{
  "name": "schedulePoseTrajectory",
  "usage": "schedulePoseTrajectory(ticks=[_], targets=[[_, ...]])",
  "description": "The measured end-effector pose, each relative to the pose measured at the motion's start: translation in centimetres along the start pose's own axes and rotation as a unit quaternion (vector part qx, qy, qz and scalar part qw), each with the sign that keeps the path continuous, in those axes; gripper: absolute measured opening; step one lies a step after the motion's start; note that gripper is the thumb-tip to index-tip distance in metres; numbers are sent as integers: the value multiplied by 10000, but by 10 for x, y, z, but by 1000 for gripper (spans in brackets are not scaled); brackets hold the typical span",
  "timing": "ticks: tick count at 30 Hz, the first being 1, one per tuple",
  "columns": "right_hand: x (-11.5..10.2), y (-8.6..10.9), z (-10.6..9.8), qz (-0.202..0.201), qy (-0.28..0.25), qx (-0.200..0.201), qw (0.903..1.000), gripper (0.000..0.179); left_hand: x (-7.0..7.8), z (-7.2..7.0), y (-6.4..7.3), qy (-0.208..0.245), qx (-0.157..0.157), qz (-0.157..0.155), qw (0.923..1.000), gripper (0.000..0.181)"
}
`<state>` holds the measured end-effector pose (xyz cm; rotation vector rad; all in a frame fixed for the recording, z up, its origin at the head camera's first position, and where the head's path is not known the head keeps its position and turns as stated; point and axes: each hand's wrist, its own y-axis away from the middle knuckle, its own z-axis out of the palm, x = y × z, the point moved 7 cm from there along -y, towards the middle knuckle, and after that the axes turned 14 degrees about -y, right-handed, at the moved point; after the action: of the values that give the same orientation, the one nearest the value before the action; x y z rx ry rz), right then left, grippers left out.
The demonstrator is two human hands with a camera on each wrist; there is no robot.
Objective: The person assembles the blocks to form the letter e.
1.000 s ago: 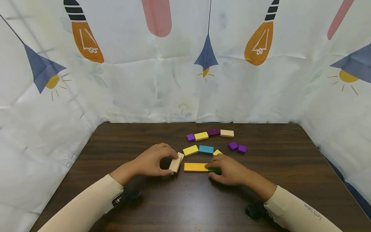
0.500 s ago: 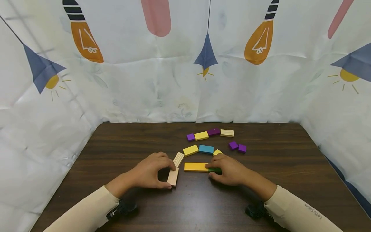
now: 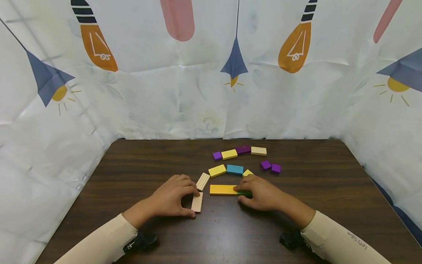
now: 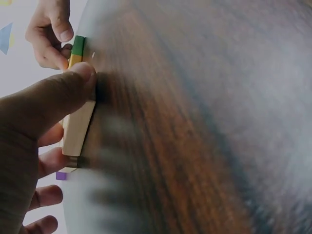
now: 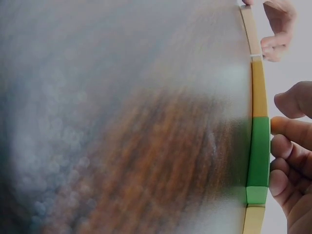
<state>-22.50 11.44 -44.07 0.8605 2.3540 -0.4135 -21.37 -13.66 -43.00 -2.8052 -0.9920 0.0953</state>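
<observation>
In the head view my left hand [image 3: 173, 196] pinches a plain wooden block [image 3: 197, 203] lying on the table, its thumb at the near end and a finger at the far end. A second, ridged wooden block [image 3: 203, 181] lies just beyond it. My right hand [image 3: 263, 193] rests its fingertips at a green block [image 3: 244, 193] that joins end to end with a long yellow block [image 3: 223, 190]. In the right wrist view, bent fingers touch the green block [image 5: 260, 151] while one digit stays apart from it. Much of the green block is covered in the head view.
Behind the hands, a yellow block [image 3: 217, 171], a blue block [image 3: 234, 169] and a partly covered yellow one [image 3: 247, 173] form an arc. Two purple cubes [image 3: 271, 167] lie to the right. Farther back runs a row with a dark purple block [image 3: 243, 150].
My left hand has moved the plain wooden block toward the person, off the ridged one, which now shows fully. The right hand has stayed in place.
</observation>
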Motion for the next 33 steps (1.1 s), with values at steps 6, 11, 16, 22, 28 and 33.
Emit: schedulePoseTrajectory(ticks=[6,11,16,22,28,33], targets=[[-1,0,0,-15,-16,20,10000,31,0,1,-1,-107,49,-73,9999,55],[0,-1,0,-21,-2,32,10000,31,-2,1,-2,-119,41,-134,9998,56],[0,0,0,-31,7,43,10000,31,-3,1,-1,-157,58,-158,9997,56],[0,0,-1,-45,20,71,10000,31,-6,0,0,-188,103,-179,9996,56],[1,0,-1,-9,15,69,10000,31,-8,1,1,-165,139,-202,9996,56],[0,0,-1,-19,-34,41,10000,31,-10,1,2,-146,143,-208,9996,57]])
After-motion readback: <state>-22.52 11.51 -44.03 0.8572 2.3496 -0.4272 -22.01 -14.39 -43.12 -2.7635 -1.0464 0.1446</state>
